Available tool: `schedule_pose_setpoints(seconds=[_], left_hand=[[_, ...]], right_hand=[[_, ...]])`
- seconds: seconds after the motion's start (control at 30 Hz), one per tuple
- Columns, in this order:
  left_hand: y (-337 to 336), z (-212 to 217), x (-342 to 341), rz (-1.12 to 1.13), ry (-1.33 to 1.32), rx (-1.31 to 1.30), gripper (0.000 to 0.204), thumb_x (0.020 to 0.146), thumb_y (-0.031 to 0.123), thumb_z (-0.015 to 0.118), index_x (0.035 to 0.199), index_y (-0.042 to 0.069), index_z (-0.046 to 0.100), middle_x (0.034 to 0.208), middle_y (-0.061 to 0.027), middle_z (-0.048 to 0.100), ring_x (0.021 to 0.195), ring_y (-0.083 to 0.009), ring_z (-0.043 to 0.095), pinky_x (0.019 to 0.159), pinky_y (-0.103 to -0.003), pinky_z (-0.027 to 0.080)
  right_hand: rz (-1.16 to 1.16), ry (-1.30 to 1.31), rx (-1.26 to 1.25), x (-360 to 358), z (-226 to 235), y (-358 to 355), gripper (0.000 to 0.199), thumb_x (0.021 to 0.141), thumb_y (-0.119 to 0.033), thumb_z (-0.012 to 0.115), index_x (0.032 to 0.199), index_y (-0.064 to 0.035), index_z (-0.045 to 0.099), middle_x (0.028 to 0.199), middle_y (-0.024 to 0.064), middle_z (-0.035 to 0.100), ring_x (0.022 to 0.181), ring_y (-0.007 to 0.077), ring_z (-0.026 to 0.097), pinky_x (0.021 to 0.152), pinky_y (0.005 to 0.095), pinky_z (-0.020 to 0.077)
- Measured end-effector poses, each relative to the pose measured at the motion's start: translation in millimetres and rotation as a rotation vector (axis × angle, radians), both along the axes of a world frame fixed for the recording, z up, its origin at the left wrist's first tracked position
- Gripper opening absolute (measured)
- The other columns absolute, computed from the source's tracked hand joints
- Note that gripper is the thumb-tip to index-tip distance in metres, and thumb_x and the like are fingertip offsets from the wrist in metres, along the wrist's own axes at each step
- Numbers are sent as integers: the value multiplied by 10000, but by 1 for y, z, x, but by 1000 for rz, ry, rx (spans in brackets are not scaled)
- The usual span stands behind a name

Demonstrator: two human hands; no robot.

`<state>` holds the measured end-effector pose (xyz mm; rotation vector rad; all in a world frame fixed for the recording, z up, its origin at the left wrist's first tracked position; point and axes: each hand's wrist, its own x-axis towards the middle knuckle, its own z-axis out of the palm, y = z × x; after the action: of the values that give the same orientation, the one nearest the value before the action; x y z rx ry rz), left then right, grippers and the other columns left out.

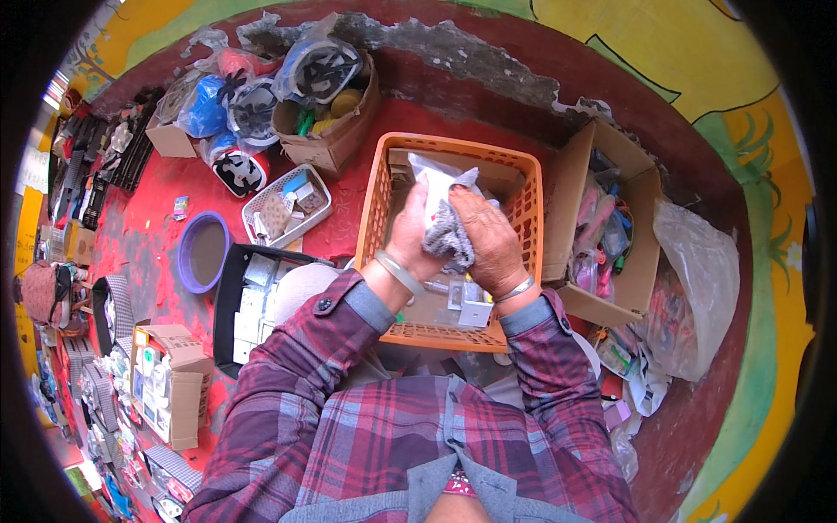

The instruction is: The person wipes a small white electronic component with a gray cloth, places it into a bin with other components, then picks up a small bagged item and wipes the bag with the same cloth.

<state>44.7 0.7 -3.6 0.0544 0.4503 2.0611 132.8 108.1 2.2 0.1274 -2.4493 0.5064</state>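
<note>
Fingers of the left hand (410, 234) and right hand (490, 240) are clenched together around a grey cloth (446, 235) and a clear plastic packet (436, 179), held above the orange basket (532, 205). Farther right stands an open cardboard box (647, 187) on the red bench (174, 187).

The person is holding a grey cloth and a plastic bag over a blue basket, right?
Not quite: the basket is orange, not blue. The head view shows both hands, left hand and right hand, holding a grey cloth and a clear plastic bag over it.
</note>
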Motion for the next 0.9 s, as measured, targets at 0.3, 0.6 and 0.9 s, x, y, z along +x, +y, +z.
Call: schedule_pose_setpoints(seconds=[0.3, 0.6, 0.9], left_hand=[[1, -25, 13, 51, -154, 143, 509, 919, 487, 376, 1203, 79, 486, 1168, -61, 554, 1087, -205, 524, 969, -345, 394], [-1, -2, 15, -58, 81, 7, 466, 936, 400, 388, 1279, 88, 431, 1235, -52, 533, 1143, -195, 496, 1000, -351, 356], [-3, -38, -1, -54, 441, 308, 423, 921, 252, 429, 1275, 23, 409, 1248, -141, 484, 1165, -245, 459, 1017, -362, 330]], right_hand=[[68, -39, -105, -2, 11, -20, 566, 707, -56, 552, 1264, -15, 455, 1282, 206, 468, 1189, 323, 466, 1024, 398, 342], [4, -101, -326, -4, -1, 15, 600, 804, -196, 507, 1366, -59, 345, 1412, 157, 329, 1331, 313, 268, 1092, 407, 200], [135, -123, -54, -1, 21, -27, 725, 709, -160, 592, 1375, -56, 326, 1439, 169, 272, 1350, 306, 228, 1106, 414, 153]])
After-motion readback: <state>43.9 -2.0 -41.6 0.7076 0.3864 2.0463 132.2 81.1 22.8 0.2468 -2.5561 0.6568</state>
